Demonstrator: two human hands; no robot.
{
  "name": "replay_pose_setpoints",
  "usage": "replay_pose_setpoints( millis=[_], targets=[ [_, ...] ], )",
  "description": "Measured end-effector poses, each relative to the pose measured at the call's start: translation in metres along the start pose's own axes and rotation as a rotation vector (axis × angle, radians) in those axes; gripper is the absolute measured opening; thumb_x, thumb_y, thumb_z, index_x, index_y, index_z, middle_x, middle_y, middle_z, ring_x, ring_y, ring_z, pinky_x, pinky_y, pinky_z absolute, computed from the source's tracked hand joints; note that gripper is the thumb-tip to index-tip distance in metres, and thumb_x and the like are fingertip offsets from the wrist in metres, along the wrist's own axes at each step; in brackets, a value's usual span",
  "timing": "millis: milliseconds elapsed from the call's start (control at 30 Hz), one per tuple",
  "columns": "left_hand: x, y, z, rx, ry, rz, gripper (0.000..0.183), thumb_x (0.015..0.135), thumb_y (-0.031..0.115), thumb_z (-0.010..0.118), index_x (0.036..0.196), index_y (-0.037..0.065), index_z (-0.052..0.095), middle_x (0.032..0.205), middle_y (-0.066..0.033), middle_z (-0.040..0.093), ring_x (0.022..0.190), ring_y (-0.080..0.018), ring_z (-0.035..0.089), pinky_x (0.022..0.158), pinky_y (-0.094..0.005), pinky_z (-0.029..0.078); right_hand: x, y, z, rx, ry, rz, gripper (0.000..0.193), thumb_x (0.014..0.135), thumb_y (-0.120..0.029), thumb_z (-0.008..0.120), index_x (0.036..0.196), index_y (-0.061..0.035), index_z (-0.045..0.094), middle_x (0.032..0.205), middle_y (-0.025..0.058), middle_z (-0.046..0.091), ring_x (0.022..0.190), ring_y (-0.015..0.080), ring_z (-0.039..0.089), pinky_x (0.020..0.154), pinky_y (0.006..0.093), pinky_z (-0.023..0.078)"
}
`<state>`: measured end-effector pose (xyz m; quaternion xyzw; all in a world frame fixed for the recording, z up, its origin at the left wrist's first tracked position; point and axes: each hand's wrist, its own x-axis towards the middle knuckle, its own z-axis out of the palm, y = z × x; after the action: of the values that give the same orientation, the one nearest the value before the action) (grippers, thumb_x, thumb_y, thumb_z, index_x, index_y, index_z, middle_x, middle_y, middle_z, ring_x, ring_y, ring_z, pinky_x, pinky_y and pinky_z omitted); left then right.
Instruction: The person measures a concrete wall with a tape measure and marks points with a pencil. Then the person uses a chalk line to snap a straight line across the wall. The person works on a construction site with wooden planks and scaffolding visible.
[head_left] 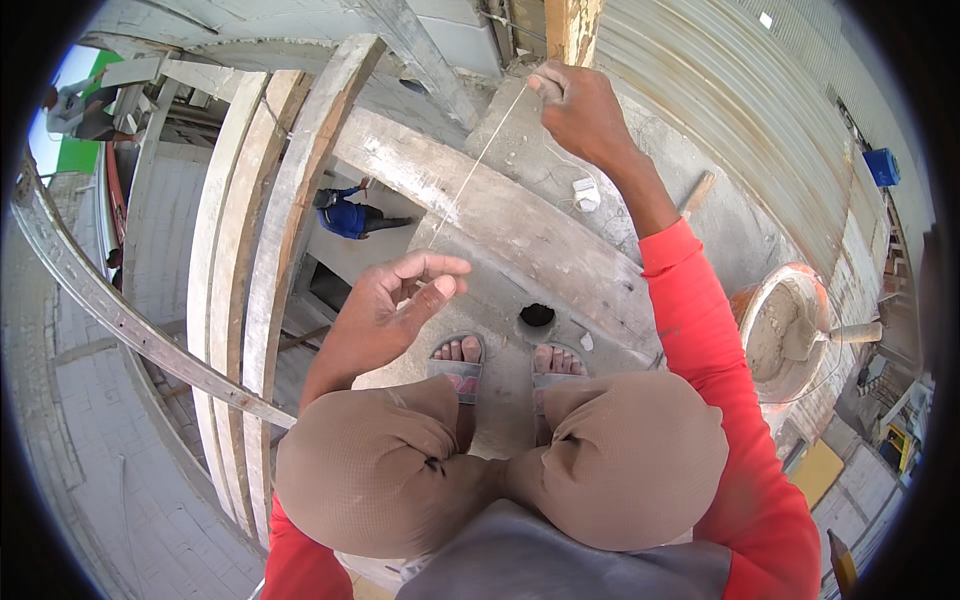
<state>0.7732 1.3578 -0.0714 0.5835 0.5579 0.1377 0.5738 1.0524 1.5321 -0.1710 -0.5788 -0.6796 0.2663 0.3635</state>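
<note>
My right hand [585, 115] is raised at the top, thumb and forefinger pinching a thin pale string [478, 160]. Down and to the left from that pinch, the string runs taut across a grey, worn wooden plank [500, 210]. My left hand [385, 310] is near the string's lower end, with thumb and forefinger stretched out and apart. Whether the string touches those fingers or passes behind them I cannot tell. Beyond the plank, a small white bundle [587, 195] sits on the concrete, below my right wrist.
At right stands a bucket [745, 310] of mortar with a trowel [803, 338] in it. A wooden handle [697, 193] shows beside my right forearm. Between my sandalled feet and the plank is a round hole [537, 316]. Upright timbers [280, 230] rise at left; a person in blue [348, 212] is far below.
</note>
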Motion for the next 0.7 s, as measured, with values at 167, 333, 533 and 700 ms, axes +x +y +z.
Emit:
replay_pose_setpoints(
  millis=[167, 333, 533, 700],
  targets=[
    [0.108, -0.012, -0.006, 0.294, 0.316, 0.288, 0.061, 0.104, 0.044, 0.072, 0.144, 0.0, 0.063, 0.13, -0.0166, 0.074, 0.11, -0.0214, 0.073, 0.097, -0.0366, 0.057, -0.023, -0.006, -0.02, 0.077, -0.086, 0.03, 0.024, 0.106, -0.017, 0.064, 0.094, 0.0031, 0.067, 0.071, 0.0143, 0.053, 0.066, 0.0245, 0.04, 0.066, 0.0412, 0.043],
    [0.176, 0.017, 0.015, -0.082, -0.168, 0.157, 0.04, 0.109, 0.035, 0.065, 0.129, 0.002, 0.073, 0.092, 0.0014, 0.064, 0.077, -0.0053, 0.055, 0.069, -0.0238, 0.045, -0.045, 0.014, -0.027, 0.144, -0.07, 0.138, 0.03, 0.107, -0.023, 0.065, 0.094, 0.0037, 0.068, 0.072, 0.0059, 0.052, 0.068, 0.0156, 0.04, 0.065, 0.0366, 0.041],
    [0.19, 0.05, 0.006, 0.008, -0.024, 0.289, 0.031, 0.112, 0.029, 0.06, 0.115, 0.003, 0.076, 0.074, 0.0114, 0.041, 0.064, -0.0008, 0.033, 0.056, -0.0209, 0.026, -0.102, 0.101, -0.009, -0.136, 0.162, 0.304, 0.029, 0.102, -0.028, 0.069, 0.118, -0.0055, 0.078, 0.097, 0.0155, 0.071, 0.089, 0.0307, 0.069, 0.083, 0.0444, 0.055],
    [0.192, 0.056, -0.018, 0.084, 0.06, 0.353, 0.032, 0.111, 0.033, 0.062, 0.115, 0.006, 0.079, 0.074, 0.0117, 0.04, 0.065, -0.0011, 0.033, 0.057, -0.0208, 0.025, -0.124, 0.153, 0.02, -0.517, 0.059, 0.324, 0.031, 0.097, -0.026, 0.071, 0.122, -0.0096, 0.079, 0.121, 0.0181, 0.071, 0.115, 0.0422, 0.068, 0.093, 0.0512, 0.056]
  ],
)
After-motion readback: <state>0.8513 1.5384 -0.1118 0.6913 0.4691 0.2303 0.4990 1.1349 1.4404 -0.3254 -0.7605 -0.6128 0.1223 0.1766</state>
